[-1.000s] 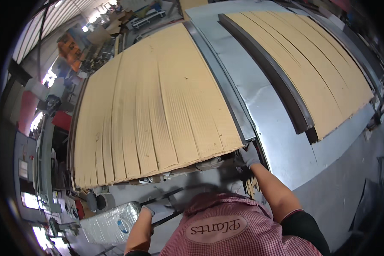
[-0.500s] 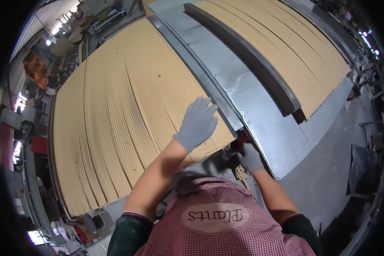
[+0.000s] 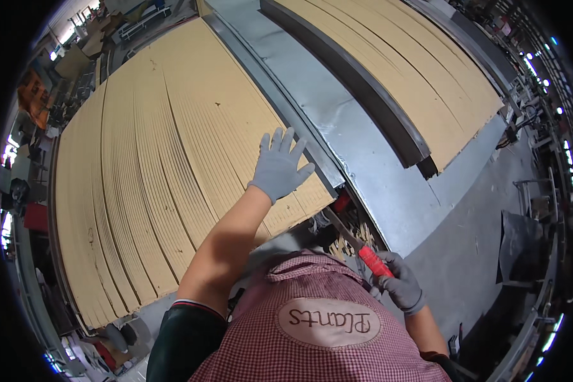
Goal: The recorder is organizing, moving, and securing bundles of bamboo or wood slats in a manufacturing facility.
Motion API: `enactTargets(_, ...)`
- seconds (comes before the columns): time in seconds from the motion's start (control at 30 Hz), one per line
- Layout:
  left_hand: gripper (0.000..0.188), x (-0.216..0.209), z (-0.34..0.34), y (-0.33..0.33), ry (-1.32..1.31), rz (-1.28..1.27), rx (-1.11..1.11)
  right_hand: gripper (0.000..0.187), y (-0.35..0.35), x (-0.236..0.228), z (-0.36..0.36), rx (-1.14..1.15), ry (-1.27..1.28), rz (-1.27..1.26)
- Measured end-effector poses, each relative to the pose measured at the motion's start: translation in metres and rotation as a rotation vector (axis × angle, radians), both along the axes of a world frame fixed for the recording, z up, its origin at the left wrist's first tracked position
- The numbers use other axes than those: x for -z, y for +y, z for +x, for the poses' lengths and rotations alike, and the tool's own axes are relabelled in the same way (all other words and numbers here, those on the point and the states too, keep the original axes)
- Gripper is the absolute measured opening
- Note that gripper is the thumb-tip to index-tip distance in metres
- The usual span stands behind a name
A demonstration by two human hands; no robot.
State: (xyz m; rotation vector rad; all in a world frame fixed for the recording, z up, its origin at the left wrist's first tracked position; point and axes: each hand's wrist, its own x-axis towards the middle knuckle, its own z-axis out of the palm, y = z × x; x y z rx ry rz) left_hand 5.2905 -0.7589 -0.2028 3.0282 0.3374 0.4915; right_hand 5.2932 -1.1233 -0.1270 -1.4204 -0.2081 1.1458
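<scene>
Left grey-gloved hand (image 3: 277,167) spread wide on tan corrugated-cardboard sheet (image 3: 146,165); right grey-gloved hand (image 3: 402,283), four o'clock, grips red-handled metal-bladed tool (image 3: 370,257).

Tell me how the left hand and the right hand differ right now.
The left hand is spread open; the right hand is curled shut.
The left hand holds nothing and appears to rest palm-down on the cardboard; the right hand grips a red-handled tool, off the cardboard.
Both are gloved in grey.
</scene>
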Motion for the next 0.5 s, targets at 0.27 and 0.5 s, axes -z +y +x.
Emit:
enactTargets(0.27, 0.063, -0.004, -0.002, -0.003, 0.048, -0.033, -0.014, 0.046, -0.007, 0.003, -0.008, 0.034, -0.826, -0.166)
enactTargets(0.5, 0.064, -0.006, -0.003, -0.003, 0.097, -0.035, -0.031, 0.045, 0.036, -0.005, 0.004, -0.293, -1.387, -0.538)
